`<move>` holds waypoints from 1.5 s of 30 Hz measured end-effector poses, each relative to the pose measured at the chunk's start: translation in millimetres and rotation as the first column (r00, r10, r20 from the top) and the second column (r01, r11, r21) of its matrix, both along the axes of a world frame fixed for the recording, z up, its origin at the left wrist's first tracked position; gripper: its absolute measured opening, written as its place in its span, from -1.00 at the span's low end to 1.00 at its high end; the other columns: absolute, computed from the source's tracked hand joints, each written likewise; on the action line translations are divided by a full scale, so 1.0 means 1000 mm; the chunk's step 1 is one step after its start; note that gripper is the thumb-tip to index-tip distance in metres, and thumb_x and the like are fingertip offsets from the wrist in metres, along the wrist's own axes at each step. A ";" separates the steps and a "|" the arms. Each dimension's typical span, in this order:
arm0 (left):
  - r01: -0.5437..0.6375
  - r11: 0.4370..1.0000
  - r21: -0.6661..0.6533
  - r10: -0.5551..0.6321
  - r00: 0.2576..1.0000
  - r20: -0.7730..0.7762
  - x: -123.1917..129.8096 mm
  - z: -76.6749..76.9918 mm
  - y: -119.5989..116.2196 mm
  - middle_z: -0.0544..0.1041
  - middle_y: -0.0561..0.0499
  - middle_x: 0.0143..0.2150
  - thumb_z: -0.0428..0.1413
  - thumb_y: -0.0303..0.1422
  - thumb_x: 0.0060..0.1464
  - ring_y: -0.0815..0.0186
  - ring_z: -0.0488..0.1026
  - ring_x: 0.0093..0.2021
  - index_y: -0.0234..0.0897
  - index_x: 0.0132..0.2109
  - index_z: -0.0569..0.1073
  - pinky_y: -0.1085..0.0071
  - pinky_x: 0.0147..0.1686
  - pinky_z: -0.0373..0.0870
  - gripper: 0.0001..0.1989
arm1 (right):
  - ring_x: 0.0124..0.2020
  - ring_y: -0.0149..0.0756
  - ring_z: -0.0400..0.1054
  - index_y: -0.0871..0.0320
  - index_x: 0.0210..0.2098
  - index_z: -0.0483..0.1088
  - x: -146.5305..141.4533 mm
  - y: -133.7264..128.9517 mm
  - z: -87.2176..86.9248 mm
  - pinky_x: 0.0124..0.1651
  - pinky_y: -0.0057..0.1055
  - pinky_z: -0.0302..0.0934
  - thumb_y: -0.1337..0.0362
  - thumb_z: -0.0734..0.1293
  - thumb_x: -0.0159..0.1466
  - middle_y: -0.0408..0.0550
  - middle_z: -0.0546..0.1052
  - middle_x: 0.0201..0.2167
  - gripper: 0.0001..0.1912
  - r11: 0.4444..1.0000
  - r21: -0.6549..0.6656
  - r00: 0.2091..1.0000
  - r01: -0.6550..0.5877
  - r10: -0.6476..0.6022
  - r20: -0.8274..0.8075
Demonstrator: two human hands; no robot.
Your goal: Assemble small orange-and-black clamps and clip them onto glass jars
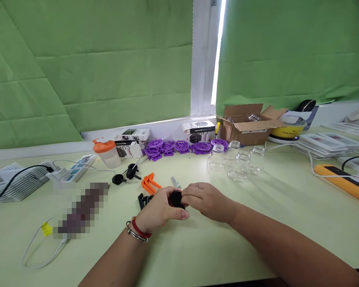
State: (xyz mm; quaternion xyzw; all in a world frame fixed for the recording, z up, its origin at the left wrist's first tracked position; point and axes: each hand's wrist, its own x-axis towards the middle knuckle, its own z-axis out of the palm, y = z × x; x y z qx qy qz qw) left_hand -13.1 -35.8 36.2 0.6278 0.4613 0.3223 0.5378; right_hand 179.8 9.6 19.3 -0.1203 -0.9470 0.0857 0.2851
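Observation:
Near the front middle of the table, my left hand (159, 210) is wrapped round a small black round part (176, 199) whose exact kind I cannot make out. My right hand (210, 202) has its bent fingers on the right side of that same part, partly covering it. Just beyond the left hand lie several orange angled handles (150, 184). Black angled pieces (143, 200) sit beside its wrist, partly hidden. A few thin metal rods (176, 182) rest behind the held part.
Black round parts with stems (132, 172) lie left. Purple wheel-shaped pieces (182, 146) line the back, near glass jars (238, 167) and an open cardboard box (248, 131). An orange-lidded cup (106, 151), power strip (80, 167) and white cable (44, 266) occupy the left side.

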 end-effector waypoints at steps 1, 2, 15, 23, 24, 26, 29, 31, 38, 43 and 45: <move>-0.002 1.000 -0.009 0.002 1.000 -0.010 -0.001 -0.001 0.000 0.41 0.05 -0.32 0.32 -0.30 -0.32 0.35 0.29 -0.34 -0.35 -0.18 0.41 0.44 -0.35 0.25 -0.51 | -0.25 -0.28 0.32 0.09 -0.18 0.41 0.000 0.000 0.001 -0.21 -0.32 0.16 0.36 0.05 0.34 0.03 0.50 -0.23 -0.69 1.000 -0.021 1.000 -0.015 0.015 0.012; 0.001 1.000 -0.020 -0.002 1.000 -0.015 -0.002 -0.002 0.000 0.41 0.05 -0.32 0.33 -0.30 -0.33 0.35 0.29 -0.34 -0.36 -0.15 0.40 0.44 -0.36 0.24 -0.48 | -0.25 -0.28 0.33 0.08 -0.17 0.41 0.000 -0.001 0.002 -0.18 -0.31 0.16 0.35 0.05 0.34 0.02 0.51 -0.23 -0.68 0.999 -0.031 0.999 -0.027 0.028 0.025; 0.106 0.993 -0.054 -0.103 0.993 0.066 0.000 0.001 0.000 0.38 0.11 -0.39 0.31 -0.38 -0.29 0.41 0.25 -0.39 -0.35 -0.27 0.39 0.48 -0.39 0.18 -0.63 | -0.23 -0.32 0.32 0.07 -0.29 0.42 -0.001 0.004 0.004 -0.17 -0.37 0.15 0.42 0.03 0.33 -0.05 0.52 -0.26 -0.64 0.996 -0.002 0.990 -0.089 0.089 0.108; 0.140 0.989 -0.040 -0.138 0.989 0.062 0.000 0.002 0.000 0.37 0.10 -0.40 0.31 -0.37 -0.27 0.41 0.23 -0.40 -0.35 -0.33 0.38 0.48 -0.42 0.14 -0.68 | -0.34 -0.36 0.34 0.12 -0.30 0.39 -0.003 0.005 0.000 -0.22 -0.39 0.21 0.34 0.10 0.35 -0.04 0.53 -0.35 -0.75 0.995 0.074 0.997 -0.073 0.072 0.015; 0.141 0.989 -0.042 -0.138 0.988 0.065 0.000 0.001 0.000 0.37 0.10 -0.39 0.31 -0.37 -0.27 0.41 0.23 -0.40 -0.35 -0.33 0.38 0.48 -0.41 0.15 -0.67 | -0.36 -0.38 0.34 0.13 -0.29 0.38 -0.003 0.005 -0.001 -0.23 -0.40 0.21 0.34 0.09 0.36 -0.05 0.53 -0.36 -0.75 0.992 0.099 0.997 -0.075 0.075 0.004; 0.144 0.988 -0.047 -0.141 0.987 0.072 -0.001 0.000 0.001 0.37 0.09 -0.39 0.31 -0.36 -0.27 0.40 0.24 -0.39 -0.35 -0.33 0.37 0.48 -0.41 0.15 -0.66 | -0.37 -0.40 0.33 0.15 -0.29 0.38 -0.004 0.005 0.000 -0.24 -0.43 0.22 0.35 0.08 0.36 -0.06 0.52 -0.38 -0.74 0.985 0.149 0.996 -0.086 0.090 -0.020; 0.147 0.988 -0.055 -0.144 0.988 0.065 -0.001 -0.001 0.001 0.37 0.09 -0.40 0.31 -0.35 -0.27 0.41 0.24 -0.40 -0.36 -0.33 0.37 0.47 -0.41 0.15 -0.66 | -0.37 -0.42 0.33 0.18 -0.32 0.39 -0.004 0.005 0.001 -0.27 -0.46 0.21 0.37 0.08 0.36 -0.07 0.52 -0.39 -0.72 0.976 0.201 0.994 -0.087 0.098 -0.045; 0.147 0.988 -0.056 -0.144 0.988 0.053 -0.001 -0.002 0.002 0.38 0.09 -0.40 0.30 -0.36 -0.27 0.41 0.24 -0.40 -0.36 -0.32 0.37 0.47 -0.42 0.15 -0.66 | -0.38 -0.43 0.33 0.18 -0.32 0.40 -0.004 0.005 0.001 -0.28 -0.47 0.20 0.35 0.09 0.37 -0.07 0.52 -0.39 -0.72 0.973 0.215 0.994 -0.085 0.099 -0.055; 0.159 0.985 -0.064 -0.155 0.986 0.064 -0.002 -0.004 0.002 0.38 0.08 -0.38 0.31 -0.36 -0.27 0.41 0.25 -0.39 -0.36 -0.31 0.38 0.47 -0.41 0.16 -0.66 | -0.38 -0.43 0.34 0.18 -0.31 0.43 -0.003 0.007 -0.001 -0.30 -0.47 0.21 0.31 0.18 0.34 -0.10 0.53 -0.40 -0.79 0.971 0.219 0.989 -0.095 0.117 -0.088; 0.165 0.984 -0.071 -0.161 0.985 0.060 -0.001 -0.005 0.003 0.38 0.08 -0.39 0.31 -0.36 -0.26 0.40 0.27 -0.39 -0.36 -0.33 0.38 0.47 -0.41 0.17 -0.67 | -0.39 -0.43 0.33 0.18 -0.36 0.43 -0.002 0.008 -0.001 -0.31 -0.48 0.21 0.28 0.19 0.34 -0.12 0.52 -0.43 -0.77 0.968 0.235 0.992 -0.088 0.105 -0.064; 0.169 0.983 -0.071 -0.165 0.984 0.061 -0.001 -0.005 0.003 0.38 0.08 -0.40 0.30 -0.36 -0.27 0.40 0.27 -0.39 -0.36 -0.33 0.38 0.47 -0.40 0.17 -0.67 | -0.41 -0.44 0.33 0.18 -0.37 0.43 -0.002 0.008 -0.001 -0.32 -0.48 0.20 0.26 0.20 0.34 -0.13 0.52 -0.45 -0.76 0.967 0.245 0.994 -0.077 0.094 -0.059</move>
